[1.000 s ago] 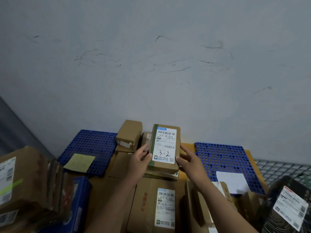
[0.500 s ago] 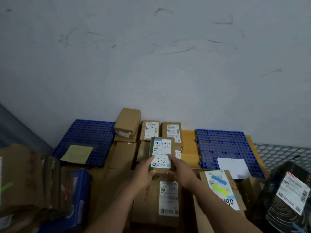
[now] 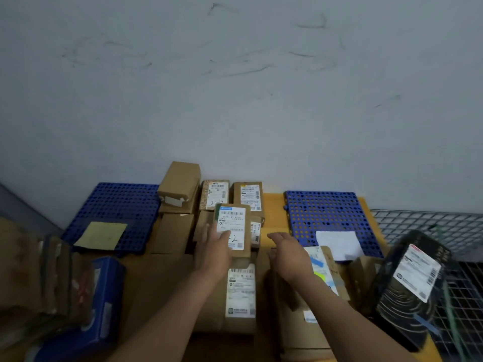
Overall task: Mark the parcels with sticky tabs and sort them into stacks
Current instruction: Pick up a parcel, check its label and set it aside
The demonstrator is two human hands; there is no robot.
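- Your left hand (image 3: 215, 253) grips the small brown parcel (image 3: 236, 226). The thumb lies across the lower part of its white shipping label (image 3: 231, 216) and the fingers run along its left side.
- That parcel sits in the middle of the yellow tabletop (image 3: 271, 205), on top of other cardboard boxes. A handwritten "2" shows on the label beside your thumb.
- Your right hand (image 3: 288, 257) holds nothing. Its fingers are straight and spread, palm down, just right of the parcel and not touching it.
- Behind the parcel, two labelled parcels (image 3: 214, 194) (image 3: 248, 195) stand side by side against the wall (image 3: 235, 87). A tilted plain box (image 3: 180, 184) rests on another box to their left.
- Nearer you, a long box (image 3: 240, 291) lies with its label facing up, partly under your left wrist.
- Under your right forearm lies a box with coloured tabs (image 3: 322, 267) on its label, one blue and one yellow-green.
- A blue perforated mat (image 3: 117, 202) lies at the back left corner with a yellow-green sticky note (image 3: 102, 235) on it.
- A second blue mat (image 3: 326, 210) lies at the back right, carrying a white sheet (image 3: 337, 244).
- A black parcel (image 3: 410, 288) with a white label leans at the right edge, beside a wire mesh panel (image 3: 431, 226).
- A blue package (image 3: 99, 304) and blurred cartons crowd the near left corner.
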